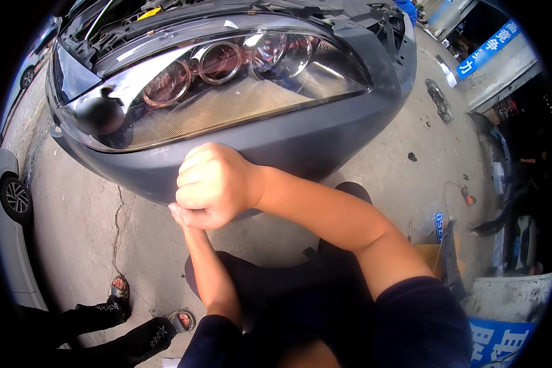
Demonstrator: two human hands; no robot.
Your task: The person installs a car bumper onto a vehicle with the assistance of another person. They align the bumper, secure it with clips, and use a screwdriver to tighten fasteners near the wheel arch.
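Note:
A grey car front bumper [288, 141] fills the upper middle, with a clear-lensed headlight [221, 92] above it and a dark rounded blurred patch over the lamp's left end. My right hand [211, 184] is curled into a fist against or just in front of the bumper, below the headlight; whatever it holds, if anything, is hidden. My left hand [183, 214] is directly under the right one, touching it and mostly covered by it, so its grip cannot be made out.
Another person's sandalled feet [119, 291] stand at lower left, near a white car [9, 165]. At right lie loose dark parts [440, 98], an orange tool with a cord [469, 199], cardboard [429, 251] and blue signboards [497, 337] on the concrete [73, 233].

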